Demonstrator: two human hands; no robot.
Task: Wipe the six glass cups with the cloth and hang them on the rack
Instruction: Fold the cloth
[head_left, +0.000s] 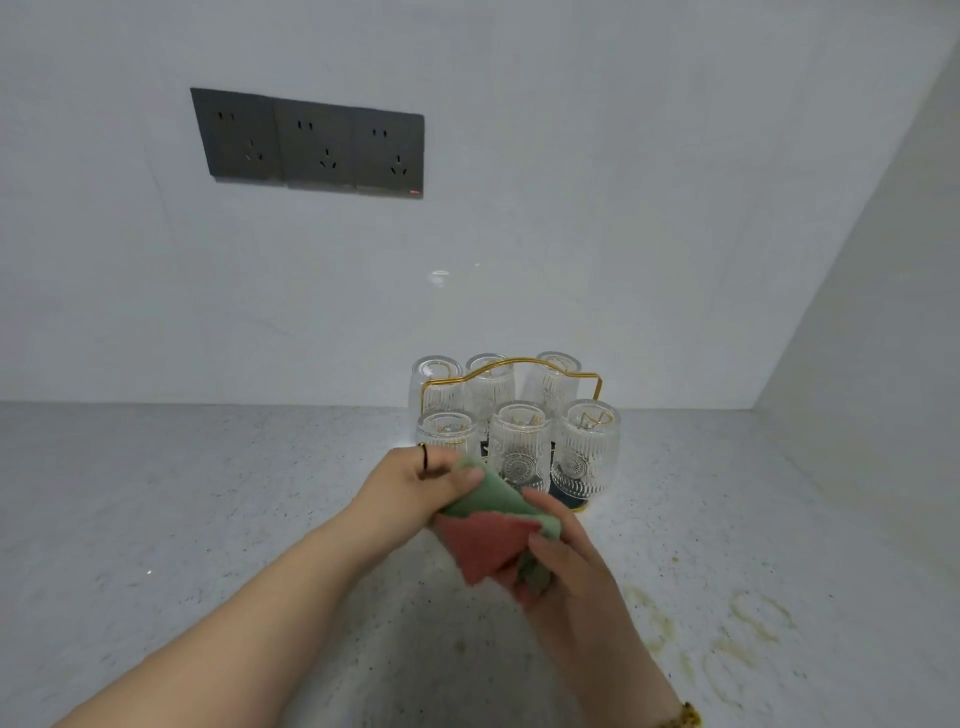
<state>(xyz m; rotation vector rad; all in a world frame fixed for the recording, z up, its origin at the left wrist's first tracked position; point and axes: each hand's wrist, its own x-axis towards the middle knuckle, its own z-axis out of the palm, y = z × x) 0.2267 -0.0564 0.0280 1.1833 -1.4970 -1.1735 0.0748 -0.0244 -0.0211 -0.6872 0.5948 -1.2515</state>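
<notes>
Head view: cloth (488, 530) between both hands, countertop (208, 519) bare leftward

The small red mark on the socket panel (311, 143) is too blurred to read.

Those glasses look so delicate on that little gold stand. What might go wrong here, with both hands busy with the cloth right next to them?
The hands work the cloth right in front of the rack, so a stray sweep might knock a front cup. The six cups sit upside down and packed close, so one tipping may strike its neighbours. Yellowish ring stains on the counter could dirty the cloth if it is laid there.
</notes>
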